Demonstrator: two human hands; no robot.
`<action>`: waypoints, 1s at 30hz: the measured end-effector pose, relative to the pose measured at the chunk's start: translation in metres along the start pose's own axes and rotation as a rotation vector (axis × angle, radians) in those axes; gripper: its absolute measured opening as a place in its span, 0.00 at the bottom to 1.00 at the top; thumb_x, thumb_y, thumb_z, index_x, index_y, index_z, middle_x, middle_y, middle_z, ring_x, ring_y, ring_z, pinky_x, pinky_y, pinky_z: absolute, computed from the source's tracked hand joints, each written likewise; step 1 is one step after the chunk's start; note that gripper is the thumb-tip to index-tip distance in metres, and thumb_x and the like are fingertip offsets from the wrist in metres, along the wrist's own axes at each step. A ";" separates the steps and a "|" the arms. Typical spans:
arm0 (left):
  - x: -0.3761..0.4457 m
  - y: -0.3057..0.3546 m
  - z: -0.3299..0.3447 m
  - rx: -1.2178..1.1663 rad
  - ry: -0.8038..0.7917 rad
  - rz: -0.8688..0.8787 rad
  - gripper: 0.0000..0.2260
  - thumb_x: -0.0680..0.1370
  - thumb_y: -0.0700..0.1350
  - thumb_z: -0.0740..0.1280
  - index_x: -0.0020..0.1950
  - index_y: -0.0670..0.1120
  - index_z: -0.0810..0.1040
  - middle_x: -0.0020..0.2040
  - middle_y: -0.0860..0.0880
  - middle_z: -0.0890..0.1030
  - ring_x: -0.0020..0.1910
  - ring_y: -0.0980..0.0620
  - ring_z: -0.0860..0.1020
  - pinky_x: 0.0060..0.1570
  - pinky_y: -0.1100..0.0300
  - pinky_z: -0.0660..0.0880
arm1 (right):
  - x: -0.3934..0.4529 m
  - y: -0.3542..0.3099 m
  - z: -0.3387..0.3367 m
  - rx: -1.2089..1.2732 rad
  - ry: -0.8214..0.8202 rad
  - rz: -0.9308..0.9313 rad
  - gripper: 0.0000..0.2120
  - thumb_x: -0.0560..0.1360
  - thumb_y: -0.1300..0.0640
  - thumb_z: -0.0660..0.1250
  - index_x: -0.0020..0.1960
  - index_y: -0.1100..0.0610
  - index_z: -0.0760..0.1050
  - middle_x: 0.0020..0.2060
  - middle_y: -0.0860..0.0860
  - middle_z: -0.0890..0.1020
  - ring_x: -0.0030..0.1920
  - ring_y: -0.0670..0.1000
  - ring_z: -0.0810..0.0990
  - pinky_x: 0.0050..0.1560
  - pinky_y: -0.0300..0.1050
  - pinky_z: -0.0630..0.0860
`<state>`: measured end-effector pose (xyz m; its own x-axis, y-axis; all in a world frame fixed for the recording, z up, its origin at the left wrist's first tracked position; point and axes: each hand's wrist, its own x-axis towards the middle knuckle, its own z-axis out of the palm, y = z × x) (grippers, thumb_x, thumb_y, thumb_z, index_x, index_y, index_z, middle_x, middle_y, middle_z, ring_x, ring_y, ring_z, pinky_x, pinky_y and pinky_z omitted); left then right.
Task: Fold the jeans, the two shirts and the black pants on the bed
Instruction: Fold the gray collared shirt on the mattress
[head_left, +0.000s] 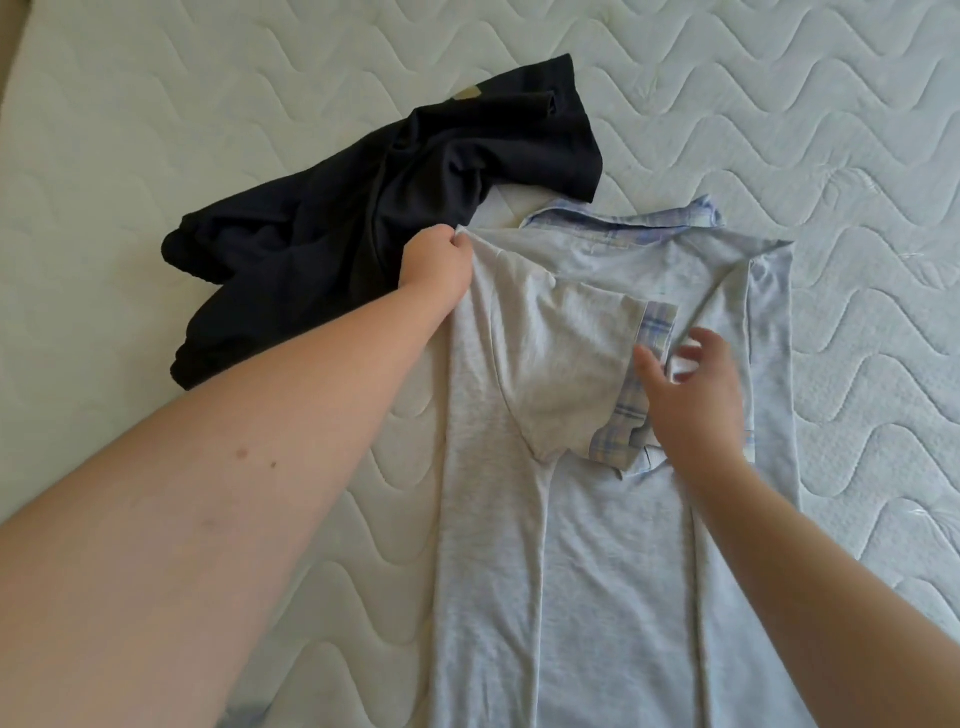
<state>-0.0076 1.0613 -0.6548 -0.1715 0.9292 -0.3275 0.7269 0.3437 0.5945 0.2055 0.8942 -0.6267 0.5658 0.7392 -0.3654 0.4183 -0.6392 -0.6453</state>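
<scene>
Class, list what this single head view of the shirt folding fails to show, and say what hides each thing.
1. Grey shirt: hem cut off by the bottom edge.
2. Black pants: crumpled, so their shape is hidden by their own folds.
3. Right hand: fingers blurred.
4. Left hand: fingertips hidden, curled into the shirt's shoulder.

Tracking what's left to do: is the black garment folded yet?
Not folded: the black garment lies crumpled and bunched on the white quilted mattress, untouched.

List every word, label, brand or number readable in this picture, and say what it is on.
No text can be read.
Black pants: a small tan patch at one edge, too small and blurred to show any lettering.
Grey shirt: no print or tag visible; only a plaid collar and sleeve cuff.
Mattress: quilted waves, no label.
</scene>
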 end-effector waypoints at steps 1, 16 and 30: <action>-0.001 0.000 0.000 0.005 0.004 0.028 0.08 0.83 0.44 0.57 0.50 0.44 0.75 0.45 0.51 0.74 0.41 0.53 0.72 0.42 0.59 0.68 | 0.011 -0.001 0.003 -0.075 -0.035 -0.030 0.35 0.74 0.40 0.69 0.74 0.51 0.61 0.65 0.48 0.74 0.66 0.52 0.72 0.66 0.56 0.70; 0.018 0.019 -0.002 0.679 -0.248 0.796 0.06 0.78 0.51 0.68 0.54 0.53 0.79 0.51 0.54 0.72 0.58 0.48 0.71 0.54 0.56 0.61 | -0.014 -0.015 0.016 0.040 0.050 -0.423 0.06 0.79 0.53 0.66 0.52 0.55 0.76 0.38 0.45 0.77 0.38 0.47 0.74 0.40 0.41 0.66; -0.009 0.009 0.009 0.252 -0.130 0.371 0.10 0.80 0.45 0.62 0.61 0.48 0.69 0.41 0.50 0.81 0.41 0.49 0.79 0.42 0.52 0.77 | -0.061 0.030 0.069 -0.554 0.038 -1.037 0.15 0.73 0.61 0.73 0.60 0.57 0.81 0.61 0.51 0.81 0.59 0.58 0.80 0.57 0.52 0.75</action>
<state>0.0066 1.0550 -0.6530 0.2036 0.9527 -0.2256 0.8650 -0.0670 0.4974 0.1344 0.8451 -0.6699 -0.2102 0.9591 0.1896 0.9376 0.2527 -0.2387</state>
